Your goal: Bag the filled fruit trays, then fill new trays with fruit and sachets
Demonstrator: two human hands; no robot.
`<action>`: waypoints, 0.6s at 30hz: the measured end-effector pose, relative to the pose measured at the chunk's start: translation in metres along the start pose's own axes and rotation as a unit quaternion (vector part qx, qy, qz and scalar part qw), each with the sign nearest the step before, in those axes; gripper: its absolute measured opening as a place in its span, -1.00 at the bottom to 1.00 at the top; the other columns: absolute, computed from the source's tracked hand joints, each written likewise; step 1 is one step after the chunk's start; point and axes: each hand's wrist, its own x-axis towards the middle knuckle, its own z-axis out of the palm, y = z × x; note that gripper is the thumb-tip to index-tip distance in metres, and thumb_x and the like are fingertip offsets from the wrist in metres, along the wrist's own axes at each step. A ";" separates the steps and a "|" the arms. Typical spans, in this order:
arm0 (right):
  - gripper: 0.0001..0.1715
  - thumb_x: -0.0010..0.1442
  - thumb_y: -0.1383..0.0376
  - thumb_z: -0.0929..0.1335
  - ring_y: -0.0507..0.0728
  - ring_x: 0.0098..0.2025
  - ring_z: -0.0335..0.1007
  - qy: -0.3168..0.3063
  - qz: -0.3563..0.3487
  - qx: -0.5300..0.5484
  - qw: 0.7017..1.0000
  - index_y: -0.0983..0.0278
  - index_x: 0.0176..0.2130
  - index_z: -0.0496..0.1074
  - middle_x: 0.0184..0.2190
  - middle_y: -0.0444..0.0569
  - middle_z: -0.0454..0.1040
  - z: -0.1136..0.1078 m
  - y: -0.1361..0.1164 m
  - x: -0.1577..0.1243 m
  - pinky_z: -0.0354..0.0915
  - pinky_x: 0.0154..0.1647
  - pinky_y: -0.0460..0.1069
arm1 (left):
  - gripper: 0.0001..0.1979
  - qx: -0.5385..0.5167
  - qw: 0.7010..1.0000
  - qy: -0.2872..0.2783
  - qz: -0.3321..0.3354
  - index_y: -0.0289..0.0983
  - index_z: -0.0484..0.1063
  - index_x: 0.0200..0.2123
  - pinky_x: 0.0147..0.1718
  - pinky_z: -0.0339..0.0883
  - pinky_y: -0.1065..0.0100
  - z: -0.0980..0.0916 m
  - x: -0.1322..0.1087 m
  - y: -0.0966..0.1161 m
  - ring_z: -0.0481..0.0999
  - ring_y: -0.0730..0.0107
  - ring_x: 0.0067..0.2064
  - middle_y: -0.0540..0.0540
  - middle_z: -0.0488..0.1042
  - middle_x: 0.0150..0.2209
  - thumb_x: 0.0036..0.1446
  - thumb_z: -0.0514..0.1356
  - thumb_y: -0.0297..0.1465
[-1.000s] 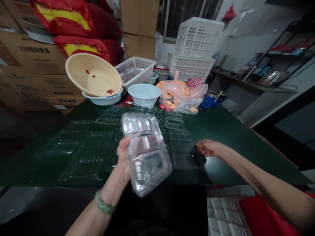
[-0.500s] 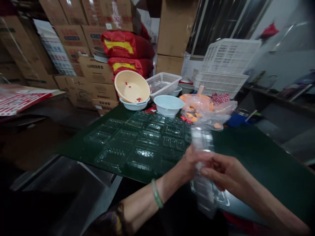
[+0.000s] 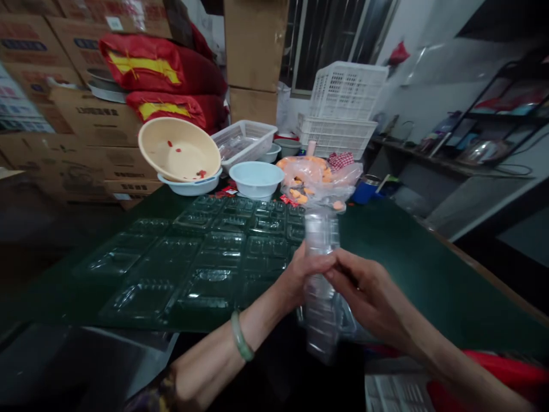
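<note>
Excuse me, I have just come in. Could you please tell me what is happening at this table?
A person's left hand holds a stack of clear plastic trays, and the right hand is at its side. Similar trays lie in rows on the green table. Behind them are a light blue basin and a plastic bag.

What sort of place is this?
Perhaps a small food-packing workroom or back kitchen: clear plastic trays cover much of the green table, basins stand toward its far edge, and cardboard boxes are stacked beyond it.
</note>
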 end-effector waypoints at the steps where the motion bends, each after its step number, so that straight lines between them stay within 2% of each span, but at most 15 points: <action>1: -0.69 0.14 0.12 0.27 -0.05 -0.56 0.05 0.033 -0.015 0.000 0.999 0.29 -0.50 0.28 -0.60 -0.16 0.18 -0.011 0.000 -0.002 0.03 -0.59 -0.13 | -0.68 -0.031 0.999 0.018 -0.005 -0.39 0.45 -0.36 -0.43 0.33 0.38 -0.003 0.001 0.004 0.46 0.37 -0.47 -0.11 0.49 -0.49 -0.22 0.28 -0.31; 3: -0.70 0.12 0.10 0.29 -0.06 -0.60 0.01 0.074 0.002 0.050 0.996 0.27 -0.48 0.27 -0.61 -0.19 0.14 -0.044 0.016 -0.001 -0.01 -0.61 -0.13 | -0.58 -0.102 0.994 0.038 -0.019 -0.41 0.44 -0.27 -0.29 0.36 0.29 -0.014 0.001 0.016 0.49 0.26 -0.36 -0.17 0.52 -0.38 -0.21 0.25 -0.24; 4: -0.69 0.10 0.08 0.31 -0.07 -0.63 -0.02 0.113 0.025 0.093 0.989 0.25 -0.47 0.26 -0.63 -0.22 0.12 -0.064 0.032 0.001 -0.05 -0.64 -0.13 | -0.52 -0.129 0.990 0.046 -0.022 -0.42 0.44 -0.22 -0.22 0.35 0.22 -0.022 -0.001 0.023 0.50 0.19 -0.30 -0.21 0.52 -0.33 -0.19 0.23 -0.20; 5: -0.69 0.07 0.07 0.33 -0.07 -0.63 0.01 0.120 0.065 0.128 0.982 0.25 -0.46 0.24 -0.61 -0.21 0.17 -0.086 0.053 0.004 -0.02 -0.63 -0.13 | -0.47 -0.146 0.988 0.051 -0.018 -0.43 0.42 -0.18 -0.17 0.33 0.17 -0.031 -0.004 0.030 0.50 0.13 -0.24 -0.24 0.52 -0.28 -0.17 0.21 -0.16; 7: -0.65 -0.03 0.11 0.40 -0.06 -0.61 0.07 0.084 0.166 0.174 0.967 0.25 -0.51 0.20 -0.57 -0.16 0.24 -0.124 0.106 0.014 -0.03 -0.64 -0.13 | -0.41 -0.158 0.987 0.042 -0.008 -0.43 0.40 -0.11 -0.10 0.29 0.08 -0.047 -0.011 0.043 0.49 0.03 -0.18 -0.27 0.52 -0.24 -0.14 0.18 -0.11; 9: -0.64 -0.04 0.15 0.40 -0.07 -0.64 0.03 0.079 0.253 0.182 0.947 0.25 -0.54 0.15 -0.62 -0.19 0.18 -0.147 0.163 0.029 -0.08 -0.66 -0.13 | -0.41 -0.158 0.987 0.020 -0.002 -0.42 0.41 -0.10 -0.07 0.26 0.02 -0.057 -0.017 0.051 0.48 -0.05 -0.13 -0.28 0.52 -0.22 -0.12 0.15 -0.09; 11: -0.68 0.08 0.22 0.33 -0.08 -0.66 0.00 0.101 0.319 0.148 0.931 0.26 -0.55 0.12 -0.66 -0.22 0.13 -0.152 0.211 0.048 -0.08 -0.68 -0.13 | -0.46 -0.158 0.987 0.009 0.005 -0.38 0.44 -0.13 -0.05 0.24 -0.01 -0.059 -0.020 0.054 0.46 -0.10 -0.10 -0.26 0.53 -0.23 -0.11 0.15 -0.11; 13: -0.70 0.19 0.28 0.25 -0.10 -0.67 0.00 0.115 0.355 0.120 0.920 0.28 -0.54 0.15 -0.66 -0.22 0.12 -0.144 0.240 0.074 -0.04 -0.68 -0.15 | -0.52 -0.159 0.987 0.016 0.008 -0.34 0.46 -0.16 -0.04 0.24 -0.01 -0.058 -0.020 0.052 0.46 -0.13 -0.09 -0.23 0.54 -0.25 -0.12 0.18 -0.16; 15: -0.76 0.23 0.28 0.23 -0.10 -0.62 0.10 0.125 0.387 0.092 0.909 0.34 -0.44 0.27 -0.59 -0.20 0.22 -0.130 0.252 0.102 0.09 -0.63 -0.16 | -0.53 -0.161 0.986 0.034 0.006 -0.32 0.45 -0.14 -0.06 0.26 0.00 -0.056 -0.017 0.049 0.46 -0.12 -0.11 -0.22 0.54 -0.26 -0.14 0.20 -0.19; 18: -0.74 0.23 0.21 0.27 -0.03 -0.43 0.32 0.142 0.428 0.044 0.891 0.36 -0.19 0.35 -0.34 -0.10 0.38 -0.113 0.247 0.138 0.31 -0.45 -0.08 | -0.49 -0.155 0.985 0.070 -0.015 -0.37 0.44 -0.14 -0.14 0.31 0.08 -0.055 -0.010 0.044 0.50 -0.02 -0.19 -0.23 0.54 -0.29 -0.17 0.22 -0.19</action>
